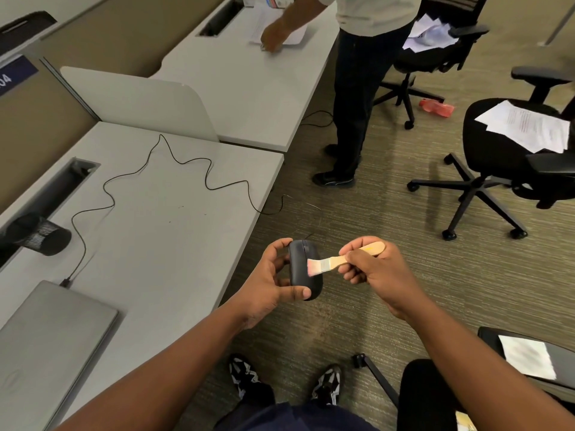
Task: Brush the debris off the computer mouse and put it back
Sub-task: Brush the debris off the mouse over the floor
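Observation:
A black computer mouse [301, 259] is held in the air over the carpet, just off the desk's right edge, with my left hand [270, 284] gripping it by its sides. My right hand [375, 269] holds a small brush with a pale wooden handle [351, 256]. Its pinkish bristles [313, 266] rest on the right side of the mouse's top. The mouse's thin black cable [174, 157] trails in loops across the grey desk [174, 244] to a closed laptop.
A closed grey laptop [53, 334] lies at the desk's near left, a black mesh pen cup [43, 233] on its side behind it. Another person [357, 88] stands at the far desk. Office chairs with papers [510, 141] stand to the right; a red bottle [435, 107] lies on the carpet.

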